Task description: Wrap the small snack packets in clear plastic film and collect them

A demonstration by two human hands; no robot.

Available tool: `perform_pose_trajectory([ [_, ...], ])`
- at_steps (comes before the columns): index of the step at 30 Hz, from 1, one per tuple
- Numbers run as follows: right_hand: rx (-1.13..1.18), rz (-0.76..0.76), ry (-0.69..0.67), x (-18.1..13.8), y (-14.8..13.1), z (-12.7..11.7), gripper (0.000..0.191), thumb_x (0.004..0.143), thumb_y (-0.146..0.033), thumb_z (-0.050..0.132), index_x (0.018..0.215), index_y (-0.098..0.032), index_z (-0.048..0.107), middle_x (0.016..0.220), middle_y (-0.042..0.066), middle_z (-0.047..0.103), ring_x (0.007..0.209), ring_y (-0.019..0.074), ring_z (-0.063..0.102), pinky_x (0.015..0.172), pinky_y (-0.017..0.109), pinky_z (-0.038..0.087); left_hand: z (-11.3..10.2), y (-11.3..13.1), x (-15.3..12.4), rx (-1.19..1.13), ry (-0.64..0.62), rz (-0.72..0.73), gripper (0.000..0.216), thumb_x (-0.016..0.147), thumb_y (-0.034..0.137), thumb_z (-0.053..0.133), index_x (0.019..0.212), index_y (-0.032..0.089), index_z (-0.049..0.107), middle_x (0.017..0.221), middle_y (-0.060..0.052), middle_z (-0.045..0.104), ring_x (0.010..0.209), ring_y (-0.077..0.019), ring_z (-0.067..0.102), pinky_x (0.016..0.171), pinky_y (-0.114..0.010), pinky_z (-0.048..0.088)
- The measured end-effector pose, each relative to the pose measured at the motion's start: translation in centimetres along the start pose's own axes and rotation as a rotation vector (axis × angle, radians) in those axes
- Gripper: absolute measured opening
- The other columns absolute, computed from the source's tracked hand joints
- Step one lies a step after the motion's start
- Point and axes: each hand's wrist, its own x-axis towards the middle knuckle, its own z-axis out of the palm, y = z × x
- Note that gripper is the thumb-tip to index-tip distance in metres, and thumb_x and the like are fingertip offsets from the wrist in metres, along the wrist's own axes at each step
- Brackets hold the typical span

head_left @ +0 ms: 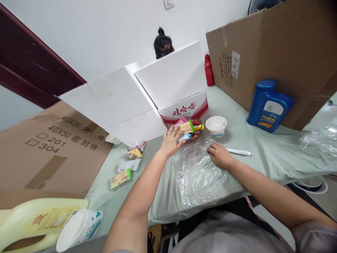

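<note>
My left hand [172,140] lies with spread fingers over wrapped snacks in a reddish bowl [197,138]. Its fingers touch a snack packet [186,130] with a green end; pink, blue and yellow wrappers show around it. My right hand [220,155] rests at the upper right edge of a crinkled sheet of clear plastic film [196,175], fingers curled onto it. Just beyond that hand stands a white patterned paper bowl [216,127] with something clear or whitish inside. A white handle-like tool [239,151] lies by the right wrist.
White panels [118,98] and a red-white carton [186,109] stand behind the bowls. Loose snack packets [121,178] lie to the left, near a yellow jug [39,218] and a paper cup [80,228]. A blue bottle [270,107] stands right, before a cardboard box [276,59]. A person's head shows behind.
</note>
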Motion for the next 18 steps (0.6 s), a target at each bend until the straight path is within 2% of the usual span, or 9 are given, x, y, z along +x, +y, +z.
perform_pose_trajectory([
  [3, -0.006, -0.001, 0.0, 0.0, 0.0, 0.0, 0.02, 0.091, -0.016, 0.049, 0.096, -0.014, 0.069, 0.095, 0.011, 0.064, 0.091, 0.0231, 0.052, 0.085, 0.034, 0.041, -0.1, 0.9, -1.2, -0.055, 0.147, 0.022, 0.048, 0.092, 0.044, 0.051, 0.134, 0.02, 0.053, 0.148, -0.015, 0.041, 0.141, -0.0357, 0.026, 0.11, -0.057, 0.025],
  [5, -0.015, -0.005, 0.001, -0.1, 0.0, 0.0, 0.021, 0.092, -0.016, 0.048, 0.097, -0.014, 0.069, 0.096, 0.011, 0.064, 0.091, 0.0234, 0.052, 0.087, 0.034, 0.041, -0.1, 2.5, -2.7, -0.136, 0.24, 0.044, 0.039, 0.092, 0.038, 0.05, 0.124, 0.017, 0.059, 0.133, -0.016, 0.053, 0.131, -0.0327, 0.04, 0.107, -0.052, 0.033],
  [6, -0.02, -0.005, 0.003, -0.1, 0.0, 0.1, 0.022, 0.093, -0.017, 0.047, 0.098, -0.014, 0.069, 0.098, 0.011, 0.064, 0.092, 0.0236, 0.052, 0.087, 0.035, 0.041, 0.1, 3.5, -3.8, -0.187, 0.249, 0.069, 0.033, 0.093, 0.034, 0.049, 0.117, 0.017, 0.062, 0.122, -0.015, 0.059, 0.122, -0.0297, 0.047, 0.103, -0.048, 0.038],
  [7, -0.026, 0.0, 0.007, -0.2, 0.0, 0.1, 0.023, 0.093, -0.018, 0.047, 0.098, -0.014, 0.069, 0.099, 0.012, 0.064, 0.093, 0.0239, 0.052, 0.088, 0.035, 0.041, 0.3, 4.5, -5.0, -0.238, 0.221, 0.107, 0.027, 0.093, 0.031, 0.048, 0.108, 0.017, 0.064, 0.11, -0.013, 0.062, 0.111, -0.0265, 0.053, 0.098, -0.044, 0.043],
  [9, -0.037, 0.016, 0.009, -0.3, -0.1, 0.1, 0.024, 0.093, -0.019, 0.046, 0.101, -0.014, 0.069, 0.103, 0.012, 0.064, 0.095, 0.0248, 0.052, 0.09, 0.036, 0.041, 1.1, 6.2, -7.7, -0.309, 0.078, 0.174, 0.019, 0.091, 0.027, 0.05, 0.096, 0.019, 0.066, 0.097, -0.009, 0.063, 0.097, -0.0229, 0.056, 0.089, -0.039, 0.048],
  [12, -0.05, 0.044, -0.004, -0.5, -0.3, 0.2, 0.025, 0.093, -0.02, 0.047, 0.106, -0.014, 0.068, 0.108, 0.013, 0.064, 0.1, 0.0265, 0.052, 0.092, 0.039, 0.042, 2.7, 6.8, -11.6, -0.291, -0.071, 0.059, 0.01, 0.087, 0.026, 0.057, 0.091, 0.02, 0.064, 0.095, -0.007, 0.062, 0.094, -0.0231, 0.056, 0.084, -0.039, 0.05],
  [15, -0.032, 0.042, -0.04, -0.4, -0.1, -0.1, 0.028, 0.092, -0.02, 0.047, 0.112, -0.015, 0.067, 0.114, 0.014, 0.064, 0.105, 0.0277, 0.053, 0.095, 0.042, 0.042, 3.7, 5.2, -14.5, -0.288, -0.047, -0.072, 0.008, 0.085, 0.023, 0.059, 0.091, 0.019, 0.063, 0.102, -0.008, 0.062, 0.099, -0.0246, 0.056, 0.087, -0.042, 0.05],
  [18, 0.06, 0.03, -0.06, -0.3, 0.3, -1.2, 0.031, 0.092, -0.023, 0.048, 0.116, -0.015, 0.066, 0.122, 0.014, 0.062, 0.11, 0.0275, 0.055, 0.099, 0.043, 0.042, 3.1, 4.0, -16.6, -0.331, 0.03, -0.06, 0.007, 0.087, 0.02, 0.055, 0.09, 0.018, 0.062, 0.102, -0.008, 0.064, 0.104, -0.0246, 0.057, 0.091, -0.044, 0.05],
])
